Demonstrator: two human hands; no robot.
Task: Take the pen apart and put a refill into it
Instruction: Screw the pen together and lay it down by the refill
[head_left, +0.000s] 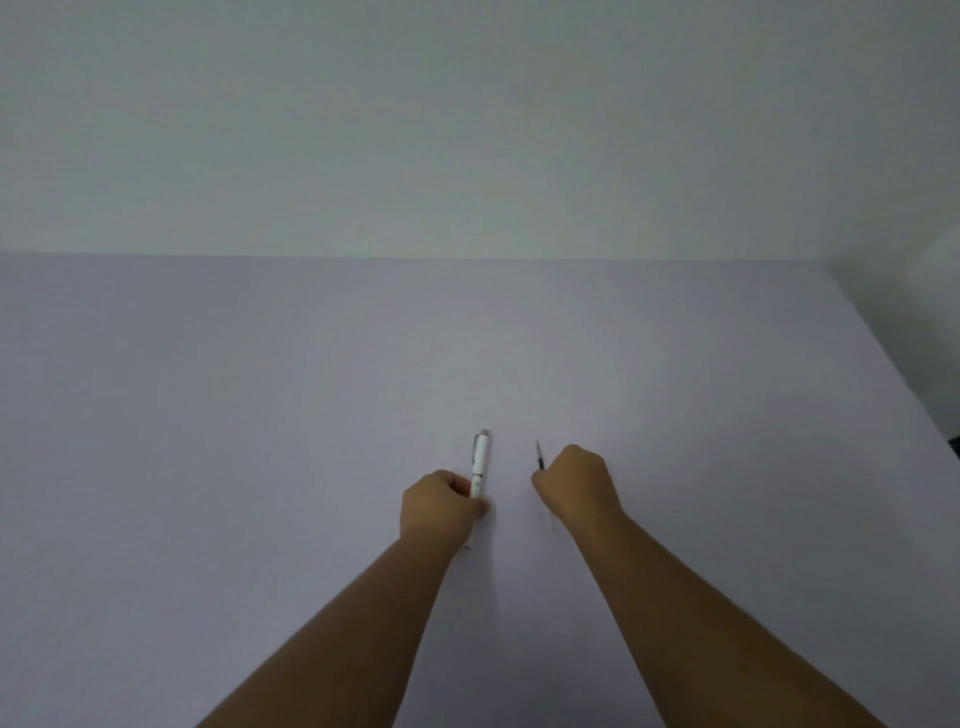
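A white pen (479, 458) with a grey push-button at its far end and a clip on its side is gripped in my left hand (440, 505); it points away from me, and its near tip shows below the fist. My right hand (575, 487) is closed on a thin refill (539, 455), whose dark tip sticks out beyond the fingers; a faint clear end shows below the hand. The two hands are side by side, a short gap apart, low over the table.
A plain pale lilac table (260, 415) fills the lower view, its far edge meeting a bare light wall. The table's right edge runs diagonally at the far right, with a dark gap beyond it.
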